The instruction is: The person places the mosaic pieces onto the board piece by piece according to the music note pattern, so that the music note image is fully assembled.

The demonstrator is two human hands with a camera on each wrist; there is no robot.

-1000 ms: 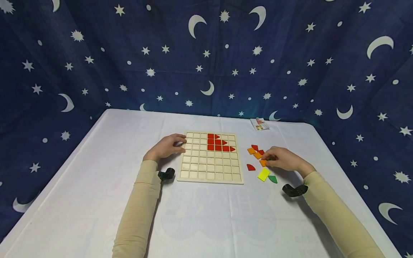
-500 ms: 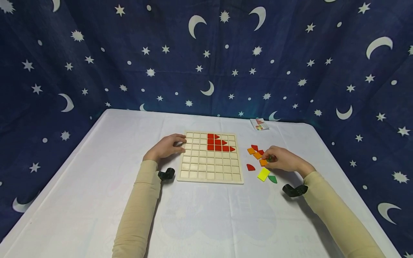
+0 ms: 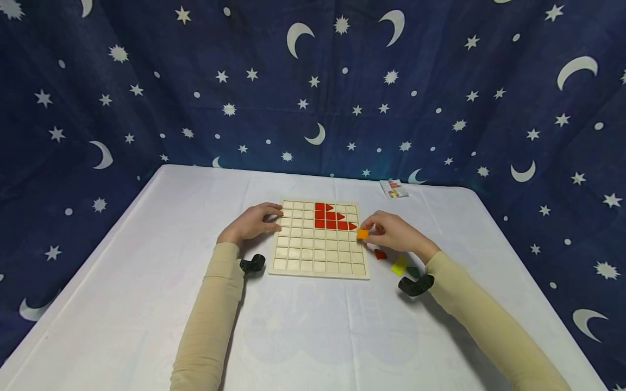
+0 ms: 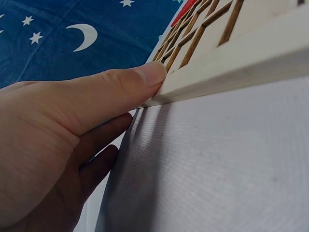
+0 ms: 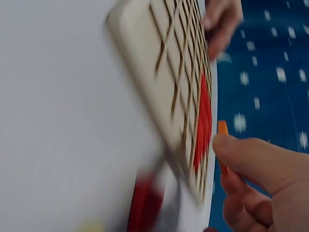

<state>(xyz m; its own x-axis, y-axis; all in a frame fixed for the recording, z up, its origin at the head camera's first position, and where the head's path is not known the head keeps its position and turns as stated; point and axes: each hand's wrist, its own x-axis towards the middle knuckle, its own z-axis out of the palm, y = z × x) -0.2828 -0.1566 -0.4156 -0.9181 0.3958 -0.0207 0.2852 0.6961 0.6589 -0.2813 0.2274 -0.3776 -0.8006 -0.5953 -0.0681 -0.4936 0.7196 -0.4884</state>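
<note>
A square wooden grid board (image 3: 313,253) lies on the table, with rows of red tiles (image 3: 331,224), squares ending in pointed pieces, set toward its back right. At the board's left edge rests my left hand (image 3: 250,221); its thumb (image 4: 153,73) lies on the rim, the other fingers lower and relaxed. My right hand (image 3: 397,234) pinches an orange square tile (image 3: 362,234) between thumb and fingers, at the board's right edge. In the right wrist view that orange tile (image 5: 222,145) shows edge-on, past the red tiles on the board.
Right of the board lie a red quarter-circle tile (image 3: 380,254), a yellow tile (image 3: 399,265) and a green tile (image 3: 413,271). The right hand hides other loose tiles. A small printed card (image 3: 394,188) lies at the back. A star-patterned curtain (image 3: 313,98) hangs behind the table.
My right hand has moved left from the loose tiles to the board's right edge, carrying an orange square tile. The left hand stays at the board's left edge.
</note>
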